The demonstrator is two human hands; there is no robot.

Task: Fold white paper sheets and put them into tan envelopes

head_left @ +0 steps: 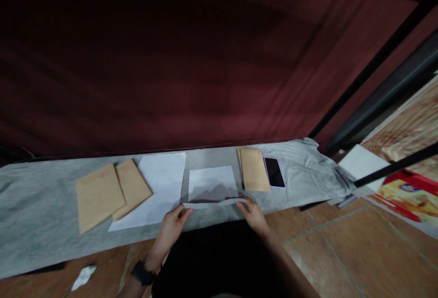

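Black clothing (pixel 219 261) of the person lies nearest to the camera, on the near side of a white rectangular sheet of thin paper (pixel 212 184), which I take as the landmark. This sheet rests on a long grey cloth with a soft surface (pixel 34 216), and along its near side a narrow strip of white paper is raised. I cannot tell surely if the strip and the flat part are one piece.

At the near left corner of the sheet, the left hand (pixel 173 226) pinches the strip between thumb and fingers; at the near right corner, the right hand (pixel 253 216) does the same. A dark wristwatch (pixel 143 273) is on the left wrist.

To the left of the sheet, a larger white paper (pixel 167 179) lies partly under two brown paper envelopes (pixel 99 197), which overlap. To its right there are two stacked brown envelopes (pixel 256 170), then a black-screened phone with a lilac edge (pixel 274 172). Behind it hangs a dark red fabric (pixel 171 83).

In my judgement, the sheet is very light, flexible and easy to crease or tear. Both near corners, pinched gently and level, seem the proper places to hold.
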